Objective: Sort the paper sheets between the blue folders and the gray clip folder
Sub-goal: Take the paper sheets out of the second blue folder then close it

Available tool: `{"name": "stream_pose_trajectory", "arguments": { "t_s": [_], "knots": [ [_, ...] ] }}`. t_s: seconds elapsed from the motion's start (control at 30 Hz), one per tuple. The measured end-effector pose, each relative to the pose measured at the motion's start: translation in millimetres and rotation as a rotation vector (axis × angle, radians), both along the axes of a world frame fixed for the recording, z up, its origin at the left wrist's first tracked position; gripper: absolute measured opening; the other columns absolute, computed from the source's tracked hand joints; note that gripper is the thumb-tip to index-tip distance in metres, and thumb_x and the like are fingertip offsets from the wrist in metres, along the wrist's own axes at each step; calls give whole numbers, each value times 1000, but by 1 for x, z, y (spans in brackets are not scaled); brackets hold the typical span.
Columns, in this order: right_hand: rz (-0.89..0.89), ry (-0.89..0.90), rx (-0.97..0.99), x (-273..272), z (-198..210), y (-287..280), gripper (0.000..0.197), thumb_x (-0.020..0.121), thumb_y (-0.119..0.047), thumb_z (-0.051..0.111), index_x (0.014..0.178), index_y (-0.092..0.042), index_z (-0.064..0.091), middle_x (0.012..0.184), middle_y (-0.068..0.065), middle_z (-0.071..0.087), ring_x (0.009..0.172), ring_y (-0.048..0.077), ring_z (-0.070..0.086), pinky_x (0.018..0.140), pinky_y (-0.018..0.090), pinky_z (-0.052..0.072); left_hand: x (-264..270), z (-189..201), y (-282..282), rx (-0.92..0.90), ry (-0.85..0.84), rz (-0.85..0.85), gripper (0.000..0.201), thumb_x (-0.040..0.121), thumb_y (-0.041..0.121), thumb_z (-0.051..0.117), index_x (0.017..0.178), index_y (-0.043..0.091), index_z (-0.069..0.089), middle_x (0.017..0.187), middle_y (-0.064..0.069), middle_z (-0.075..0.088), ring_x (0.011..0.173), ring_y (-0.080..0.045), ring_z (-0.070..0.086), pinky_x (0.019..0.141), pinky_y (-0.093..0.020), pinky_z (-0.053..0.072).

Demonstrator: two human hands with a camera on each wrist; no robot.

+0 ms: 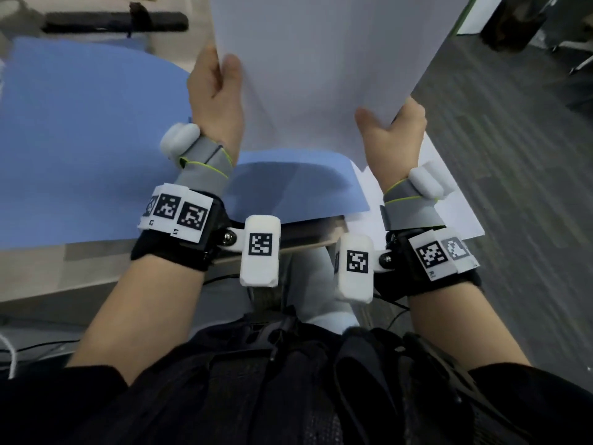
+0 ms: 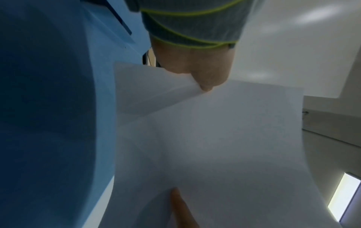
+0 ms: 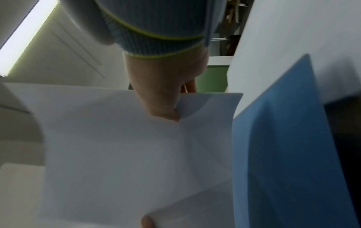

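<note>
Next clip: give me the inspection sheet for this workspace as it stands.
Surface: light wooden desk, mostly covered.
Job's things: white paper sheets lifted above the desk; blue folders lying flat; more white paper at the right edge.
Clutter: long dark object at the far edge, too blurred to name.
Hands: left hand and right hand each pinch a side of the sheets.
Cables: white cord and dark cables below the desk.
Surroundings: grey carpet.

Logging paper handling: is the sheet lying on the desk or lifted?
Lifted: both hands, left and right, pinch the sheet by its edges above the folder.
</note>
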State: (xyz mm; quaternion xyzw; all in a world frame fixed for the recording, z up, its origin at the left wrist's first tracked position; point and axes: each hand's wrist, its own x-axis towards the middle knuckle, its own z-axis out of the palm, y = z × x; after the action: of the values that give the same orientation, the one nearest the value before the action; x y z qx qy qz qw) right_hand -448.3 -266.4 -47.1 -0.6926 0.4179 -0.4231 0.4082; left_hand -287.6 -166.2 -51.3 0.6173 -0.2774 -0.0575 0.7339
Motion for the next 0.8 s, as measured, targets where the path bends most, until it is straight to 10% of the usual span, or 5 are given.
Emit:
{"name": "stream_pose_trajectory", "arguments": {
  "t_s": [0.17, 0.37, 0.5, 0.7, 0.8],
  "knots": [
    [111, -177, 229, 5, -20, 6, 32, 71, -15, 69, 85, 12, 61, 74, 6, 57, 71, 15, 49, 65, 30, 44, 6, -17, 10, 150, 164, -4, 41, 92, 33, 46, 118, 3, 57, 126, -11, 58, 118, -21, 54, 108, -36, 40],
    [142, -265, 234, 18, -21, 12, 51, 73, -27, 72, 79, 19, 52, 74, 6, 45, 70, 14, 38, 64, 28, 34, 9, -13, 16, 175, 132, -53, 20, 90, 28, 38, 84, 11, 46, 86, -6, 45, 80, -13, 40, 77, -21, 37],
    [151, -273, 193, 22, -16, 6, 18, 77, -16, 73, 68, -8, 60, 64, -2, 57, 60, 12, 50, 60, 24, 44, 15, -8, 21, 292, 75, -35, 28, 95, 18, 35, 67, 20, 34, 70, 5, 32, 61, -4, 29, 57, -13, 28],
    [155, -148, 159, 29, -22, -4, 11, 75, -10, 74, 81, -14, 65, 73, -8, 65, 62, 4, 59, 64, 21, 50, 39, -17, 40, 630, 22, -83, 37, 96, 12, 33, 60, 20, 29, 62, 0, 30, 64, -17, 29, 56, -27, 26],
    [144, -24, 229, 29, -32, -9, 12, 72, -13, 76, 75, -19, 66, 75, -3, 67, 65, 12, 59, 66, 27, 53, 41, -16, 49, 713, -35, -22, 31, 93, 8, 34, 78, 17, 59, 72, -2, 57, 74, -24, 46, 69, -27, 39]
  ]
}}
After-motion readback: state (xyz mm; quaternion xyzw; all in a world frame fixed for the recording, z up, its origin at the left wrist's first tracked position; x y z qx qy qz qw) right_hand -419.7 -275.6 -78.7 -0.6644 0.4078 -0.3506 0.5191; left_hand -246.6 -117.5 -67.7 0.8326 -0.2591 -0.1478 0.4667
